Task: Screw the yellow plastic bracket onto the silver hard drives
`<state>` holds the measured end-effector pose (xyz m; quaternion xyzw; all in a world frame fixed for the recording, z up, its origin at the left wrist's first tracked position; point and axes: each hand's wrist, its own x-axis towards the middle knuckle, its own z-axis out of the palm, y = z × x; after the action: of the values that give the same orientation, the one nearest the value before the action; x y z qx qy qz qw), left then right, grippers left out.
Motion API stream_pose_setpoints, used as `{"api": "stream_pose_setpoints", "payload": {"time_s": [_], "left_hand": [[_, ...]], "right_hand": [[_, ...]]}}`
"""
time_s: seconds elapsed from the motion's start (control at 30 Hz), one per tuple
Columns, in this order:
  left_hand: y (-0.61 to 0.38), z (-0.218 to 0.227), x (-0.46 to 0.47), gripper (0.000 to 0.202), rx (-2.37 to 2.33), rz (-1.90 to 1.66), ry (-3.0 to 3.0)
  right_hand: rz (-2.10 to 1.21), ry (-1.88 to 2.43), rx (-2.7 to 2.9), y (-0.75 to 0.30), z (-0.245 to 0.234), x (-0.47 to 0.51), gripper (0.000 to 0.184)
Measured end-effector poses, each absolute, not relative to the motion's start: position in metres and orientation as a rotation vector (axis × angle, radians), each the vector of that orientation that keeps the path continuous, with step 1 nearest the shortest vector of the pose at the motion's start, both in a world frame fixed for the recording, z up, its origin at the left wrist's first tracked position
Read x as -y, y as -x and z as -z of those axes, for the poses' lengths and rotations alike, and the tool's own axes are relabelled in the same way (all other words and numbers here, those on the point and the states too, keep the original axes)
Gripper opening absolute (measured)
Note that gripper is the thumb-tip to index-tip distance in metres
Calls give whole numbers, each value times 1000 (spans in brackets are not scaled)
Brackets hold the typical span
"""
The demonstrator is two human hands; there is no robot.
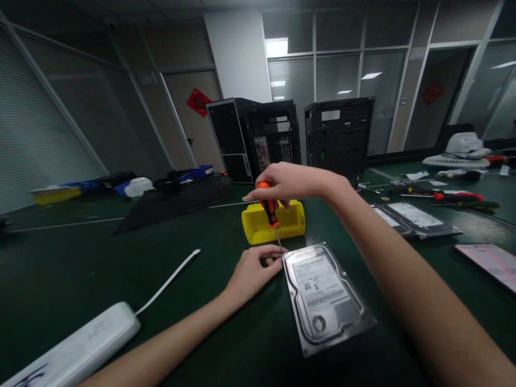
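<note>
A silver hard drive (320,290) lies label up on the green table in front of me. My right hand (278,183) is wrapped round the black and orange handle of a screwdriver (270,212), held nearly upright. The screwdriver's tip reaches down to the drive's far left corner. Close to that corner, my left hand (258,266) has its thumb and fingers pinched together against the drive's edge. Whether a small part sits between those fingertips is hidden. Just behind both hands stands an open yellow bin (252,228).
Two more hard drives (417,217) lie to the right, near a pink flat device (492,263) and several screwdrivers (455,197). Black computer cases (341,134) stand at the back. A white power strip (97,341) with a cable is at front left; a black mat (173,201) lies behind.
</note>
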<state>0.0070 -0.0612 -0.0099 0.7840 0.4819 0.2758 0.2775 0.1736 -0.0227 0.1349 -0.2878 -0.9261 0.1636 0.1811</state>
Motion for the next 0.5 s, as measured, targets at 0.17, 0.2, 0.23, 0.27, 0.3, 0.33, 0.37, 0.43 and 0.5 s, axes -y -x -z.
{"api": "stream_pose_setpoints", "payload": {"time_s": [0.17,0.2,0.23,0.27,0.3,0.33,0.37,0.43,0.5], "left_hand": [[-7,8,63,27,-1289,-734,-2108],[-7,8,63,27,-1289,-731,-2105],[-7,7,63,27,-1288,-730,-2102],[-7,7,64,27,-1288,-730,-2100],[-8,8,64,27,-1290,-732,-2099],[-8,8,64,27,-1291,-733,-2101],[-8,8,64,27,-1293,-737,-2102],[-7,8,64,27,-1295,-746,-2107],[-7,8,64,28,-1296,-750,-2110]], "right_hand": [[-393,767,2632,-173,-133,19,29],[-362,760,2635,-173,-132,18,28],[-335,756,2639,-173,-132,18,28],[-317,755,2644,-173,-132,17,29],[-309,758,2650,-173,-131,17,30],[-309,766,2656,-173,-131,17,32],[-313,778,2658,-173,-131,17,35],[-326,807,2644,-174,-131,18,41],[-348,834,2625,-175,-132,19,43]]}}
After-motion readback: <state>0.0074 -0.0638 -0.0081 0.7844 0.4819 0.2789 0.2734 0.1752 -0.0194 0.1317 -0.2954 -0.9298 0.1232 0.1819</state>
